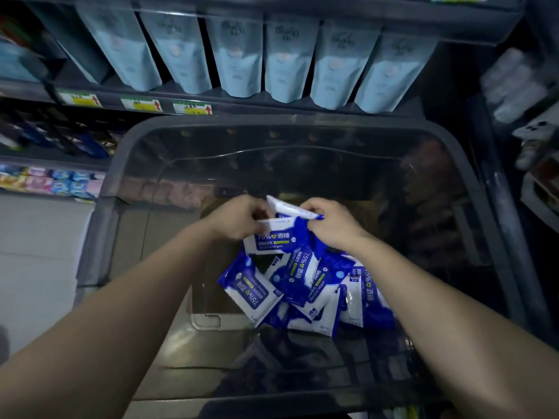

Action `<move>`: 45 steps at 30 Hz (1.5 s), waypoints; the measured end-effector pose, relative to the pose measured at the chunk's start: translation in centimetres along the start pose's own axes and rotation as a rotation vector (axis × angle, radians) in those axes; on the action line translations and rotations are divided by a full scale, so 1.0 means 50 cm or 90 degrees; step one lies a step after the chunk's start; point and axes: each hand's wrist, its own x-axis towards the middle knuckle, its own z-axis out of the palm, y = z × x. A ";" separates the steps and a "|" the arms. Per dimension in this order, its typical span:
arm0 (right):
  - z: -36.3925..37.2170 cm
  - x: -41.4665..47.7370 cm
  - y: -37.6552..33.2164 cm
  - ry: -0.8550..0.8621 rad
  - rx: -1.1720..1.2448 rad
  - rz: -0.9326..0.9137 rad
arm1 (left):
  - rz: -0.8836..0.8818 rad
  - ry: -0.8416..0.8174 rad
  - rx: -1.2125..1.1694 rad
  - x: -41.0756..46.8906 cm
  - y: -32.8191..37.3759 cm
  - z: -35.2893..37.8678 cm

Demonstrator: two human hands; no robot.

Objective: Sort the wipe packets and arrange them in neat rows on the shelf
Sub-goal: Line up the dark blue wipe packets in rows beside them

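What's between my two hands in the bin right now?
In the head view, blue-and-white wipe packets span the gap; the left hand and right hand both pinch them.

A clear bin (187, 137) holds blue wipe packets (292, 279) (heaped, overlapping).

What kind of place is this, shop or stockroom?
Most likely a shop aisle. A row of pale blue pouches faces out on a shelf, price labels run along its front edge, and a clear bin of blue-and-white wipe packets stands in front, as for restocking.
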 end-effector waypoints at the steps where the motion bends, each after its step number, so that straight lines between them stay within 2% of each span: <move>1: -0.004 -0.002 -0.004 -0.031 0.038 0.016 | -0.002 0.041 -0.026 0.001 0.007 0.005; 5: -0.026 -0.020 -0.012 -0.090 0.177 0.097 | 0.014 0.163 -0.027 0.011 0.029 0.040; 6: -0.030 -0.023 -0.011 -0.101 0.132 0.083 | 0.027 0.171 -0.019 0.014 0.036 0.050; 8: -0.031 -0.020 -0.006 -0.094 -0.067 0.036 | 0.047 0.187 -0.026 0.020 0.051 0.067; 11: -0.033 -0.015 0.002 -0.020 -0.270 0.018 | 0.039 0.229 0.015 0.034 0.044 0.088; 12: -0.032 -0.015 0.008 0.009 -0.299 0.021 | 0.014 0.194 0.059 0.039 0.029 0.093; 13: -0.032 -0.017 0.015 0.036 -0.316 0.026 | -0.025 0.116 0.116 0.040 0.013 0.096; 14: -0.033 -0.019 0.021 0.054 -0.317 0.038 | -0.064 0.006 0.186 0.036 -0.006 0.102; 16: -0.034 -0.021 0.034 0.069 -0.295 0.073 | -0.073 -0.177 0.341 0.016 -0.040 0.118; 18: -0.036 -0.018 0.044 0.065 -0.272 0.090 | -0.011 -0.236 0.468 -0.008 -0.058 0.137; 21: -0.039 -0.014 0.052 0.062 -0.231 0.099 | 0.064 -0.232 0.588 -0.018 -0.065 0.160; 23: -0.041 -0.011 0.055 0.070 -0.210 0.109 | 0.010 -0.248 0.519 -0.006 -0.068 0.141; 25: -0.045 -0.010 0.058 0.089 -0.206 0.119 | -0.083 -0.240 0.295 0.006 -0.074 0.104; 29: -0.054 -0.009 0.059 0.134 -0.197 0.133 | -0.160 -0.098 -0.212 0.026 -0.050 0.075; 31: -0.057 -0.009 0.058 0.139 -0.199 0.137 | -0.202 -0.079 -0.288 0.040 -0.028 0.103; 32: -0.059 -0.010 0.058 0.137 -0.202 0.138 | -0.217 -0.076 -0.221 0.050 -0.022 0.121; 36: -0.063 -0.011 0.066 0.132 -0.218 0.140 | -0.224 -0.028 0.293 0.062 0.006 0.166; 38: -0.066 -0.012 0.071 0.128 -0.223 0.147 | -0.054 -0.020 0.463 0.062 0.025 0.167; 41: -0.067 -0.014 0.077 0.113 -0.231 0.156 | 0.284 -0.143 0.633 0.068 0.038 0.172; 43: -0.065 -0.014 0.080 0.106 -0.233 0.158 | 0.345 -0.224 0.678 0.077 0.035 0.183; 45: -0.064 -0.014 0.081 0.100 -0.234 0.158 | 0.318 -0.260 0.719 0.086 0.040 0.189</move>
